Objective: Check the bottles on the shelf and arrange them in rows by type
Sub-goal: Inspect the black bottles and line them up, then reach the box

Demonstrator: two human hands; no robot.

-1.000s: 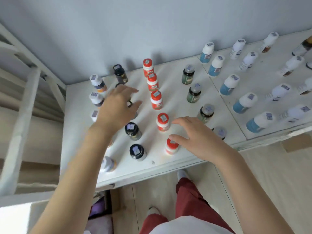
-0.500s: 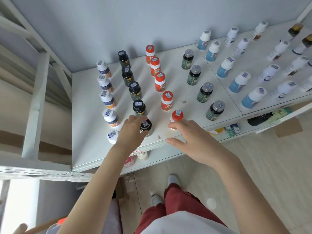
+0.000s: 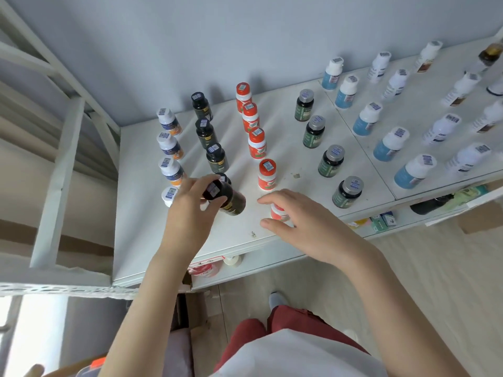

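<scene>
Rows of bottles stand on the white shelf [image 3: 141, 240]. My left hand [image 3: 187, 213] grips a black bottle [image 3: 228, 198] by its cap end, lifted and tilted over the front of the black-bottle row [image 3: 206, 133]. My right hand [image 3: 304, 224] curls around the front red-and-white bottle [image 3: 279, 212] of the red row [image 3: 255, 142], covering its cap. A row of white-capped orange-label bottles [image 3: 168, 144] runs at the left. To the right stand green bottles with grey caps [image 3: 330, 160], then blue bottles [image 3: 389, 144] and white bottles [image 3: 441, 129].
A grey wall rises right behind the shelf. White frame struts [image 3: 54, 186] stand at the left. A lower shelf under the front edge holds small boxes [image 3: 381, 220] and a dark item [image 3: 430, 204]. Two small crumbs [image 3: 296, 175] lie on the shelf.
My left hand has lifted the front black bottle off the shelf and tilted it. My right hand has closed further over the front red bottle. The view shifted slightly.
</scene>
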